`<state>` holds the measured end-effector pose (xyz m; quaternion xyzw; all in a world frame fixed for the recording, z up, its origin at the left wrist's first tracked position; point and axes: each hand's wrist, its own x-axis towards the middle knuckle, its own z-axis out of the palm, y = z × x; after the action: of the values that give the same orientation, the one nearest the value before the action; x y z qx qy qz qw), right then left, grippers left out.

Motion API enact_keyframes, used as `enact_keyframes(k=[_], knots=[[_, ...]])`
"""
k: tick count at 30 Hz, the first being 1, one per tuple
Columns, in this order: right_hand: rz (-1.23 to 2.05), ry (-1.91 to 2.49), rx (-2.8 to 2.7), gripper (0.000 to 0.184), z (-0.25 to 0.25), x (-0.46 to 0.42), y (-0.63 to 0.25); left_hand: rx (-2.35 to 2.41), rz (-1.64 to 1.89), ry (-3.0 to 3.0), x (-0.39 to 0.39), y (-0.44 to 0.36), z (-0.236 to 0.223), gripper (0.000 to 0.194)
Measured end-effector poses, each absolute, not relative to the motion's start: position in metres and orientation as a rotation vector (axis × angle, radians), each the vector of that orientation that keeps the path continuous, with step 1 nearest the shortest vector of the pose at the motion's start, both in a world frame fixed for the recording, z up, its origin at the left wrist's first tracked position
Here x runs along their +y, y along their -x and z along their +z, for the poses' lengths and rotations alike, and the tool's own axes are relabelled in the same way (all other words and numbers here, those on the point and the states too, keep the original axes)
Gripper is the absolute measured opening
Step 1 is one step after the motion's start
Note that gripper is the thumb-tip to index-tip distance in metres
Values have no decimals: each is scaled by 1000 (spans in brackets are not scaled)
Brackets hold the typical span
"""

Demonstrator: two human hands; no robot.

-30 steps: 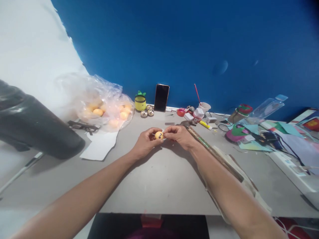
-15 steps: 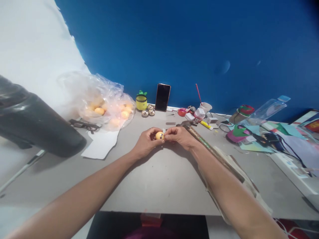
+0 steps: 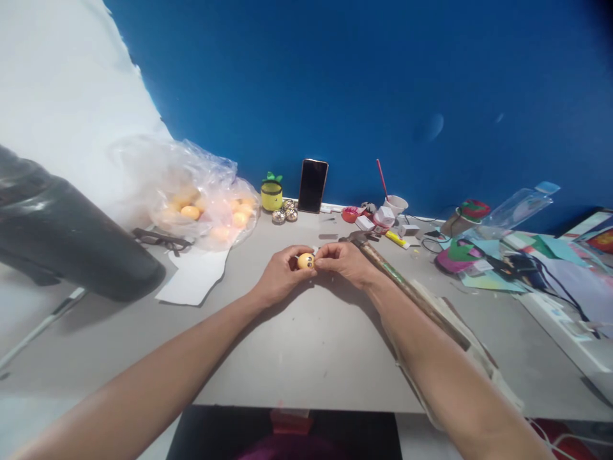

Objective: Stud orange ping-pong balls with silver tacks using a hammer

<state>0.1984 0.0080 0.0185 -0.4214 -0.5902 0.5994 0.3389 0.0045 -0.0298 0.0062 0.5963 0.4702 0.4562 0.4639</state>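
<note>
My left hand (image 3: 281, 273) is closed around a small orange ball (image 3: 305, 260) with two dark stick-on eyes, held just above the grey table (image 3: 297, 345). My right hand (image 3: 347, 262) meets it from the right, with thumb and fingers pinched against the ball's side. Whether something tiny sits between those fingertips I cannot make out. Both forearms reach in from the bottom of the view.
A clear plastic bag (image 3: 191, 191) of orange balls lies back left, spectacles (image 3: 160, 241) and white paper (image 3: 191, 281) near it. A phone (image 3: 313, 185) leans on the blue wall. A hammer (image 3: 407, 291) runs along my right arm. Coloured paper scraps (image 3: 488, 265) clutter the right.
The ball has turned slightly in my fingers and its eyes show more. Both hands stay in the same place.
</note>
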Motion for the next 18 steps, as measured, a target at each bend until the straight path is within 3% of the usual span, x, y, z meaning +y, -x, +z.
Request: enact_keyframes(k=[18], knots=[[1433,1160,-1633,19,32,-2,-189,1212,1080,-1478,-32,-4,9,36]])
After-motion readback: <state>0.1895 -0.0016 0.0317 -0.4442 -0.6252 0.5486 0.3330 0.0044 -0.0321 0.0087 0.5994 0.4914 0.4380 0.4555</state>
